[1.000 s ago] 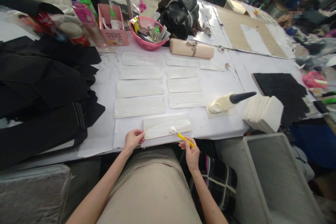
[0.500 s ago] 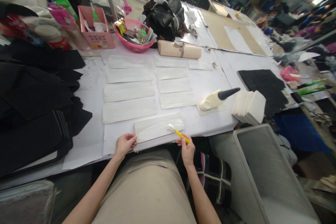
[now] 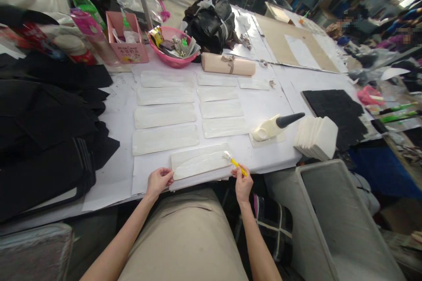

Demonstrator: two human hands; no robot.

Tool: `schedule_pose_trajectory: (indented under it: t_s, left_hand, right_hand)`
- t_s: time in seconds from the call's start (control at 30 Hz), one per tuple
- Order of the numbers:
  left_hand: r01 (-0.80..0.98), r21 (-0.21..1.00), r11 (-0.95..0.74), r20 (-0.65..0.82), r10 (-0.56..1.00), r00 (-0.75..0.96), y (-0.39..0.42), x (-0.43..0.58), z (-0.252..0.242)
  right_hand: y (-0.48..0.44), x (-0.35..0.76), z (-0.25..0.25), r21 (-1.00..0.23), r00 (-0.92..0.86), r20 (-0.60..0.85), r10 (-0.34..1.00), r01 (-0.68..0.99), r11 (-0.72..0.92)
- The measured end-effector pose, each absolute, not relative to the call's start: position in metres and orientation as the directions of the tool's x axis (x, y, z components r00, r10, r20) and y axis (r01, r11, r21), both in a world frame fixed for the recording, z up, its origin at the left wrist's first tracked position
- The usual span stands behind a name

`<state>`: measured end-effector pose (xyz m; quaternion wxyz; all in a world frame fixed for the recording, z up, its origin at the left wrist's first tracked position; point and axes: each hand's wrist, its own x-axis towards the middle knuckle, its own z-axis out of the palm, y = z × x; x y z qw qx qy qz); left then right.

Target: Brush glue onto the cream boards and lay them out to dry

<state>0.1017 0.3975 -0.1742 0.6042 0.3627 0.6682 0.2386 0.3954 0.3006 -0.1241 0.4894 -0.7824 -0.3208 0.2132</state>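
Note:
My left hand (image 3: 159, 181) pinches the left lower corner of a white rectangular strip (image 3: 194, 163) lying near the table's front edge. A wet, glossy streak runs along the strip. In my right hand (image 3: 243, 181) is a small brush with a yellow handle (image 3: 238, 167); its whitish bristles rest at the strip's right end. Beyond it, several similar white strips (image 3: 165, 138) lie in rows. To the right of them, a cream bottle with a dark nozzle (image 3: 267, 128) lies tilted on a small white piece.
A stack of white pieces (image 3: 316, 137) stands at the table's right edge, beside black sheets (image 3: 334, 116). Black material (image 3: 49, 140) is piled at left. A pink basin (image 3: 173, 58) and a beige roll (image 3: 227, 64) sit at the back. A grey bin (image 3: 325, 210) stands below right.
My right hand has moved the brush rightward along the strip to its right end. My left hand keeps its hold on the corner. The whole view has shifted slightly.

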Motion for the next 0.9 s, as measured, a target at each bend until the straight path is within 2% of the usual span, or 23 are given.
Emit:
schedule_pose_trajectory:
  t_s: [0.1,0.27,0.37,0.53,0.67,0.77,0.9]
  left_hand:
    - [0.201,0.759,0.619,-0.633,0.774,0.003,0.398,0.102,-0.175]
    - [0.195,0.763,0.616,-0.629,0.778,0.002,0.397,0.101,-0.176]
    - [0.186,0.769,0.611,-0.621,0.784,-0.009,0.397,0.102,-0.176]
    - [0.176,0.768,0.616,-0.625,0.780,-0.005,0.397,0.102,-0.177]
    - [0.183,0.772,0.609,-0.621,0.784,0.007,0.399,0.102,-0.179]
    - [0.173,0.771,0.612,-0.623,0.782,0.007,0.399,0.102,-0.178]
    - [0.147,0.767,0.624,-0.632,0.775,0.002,0.400,0.103,-0.174]
  right_hand:
    - [0.301,0.417,-0.115,-0.865,0.735,0.084,0.673,0.389,-0.317]
    - [0.307,0.386,-0.104,-0.844,0.529,0.086,0.844,0.489,-0.220]
    - [0.315,0.373,-0.110,-0.818,0.484,0.114,0.868,0.542,-0.195]
    - [0.329,0.397,-0.124,-0.624,0.372,0.250,0.894,0.768,-0.145]
    - [0.333,0.397,-0.127,-0.543,0.222,0.204,0.953,0.836,-0.078]
    - [0.326,0.373,-0.121,-0.623,0.101,0.122,0.987,0.783,-0.003]
    - [0.314,0.338,-0.108,-0.855,-0.047,-0.039,0.998,0.519,-0.009]
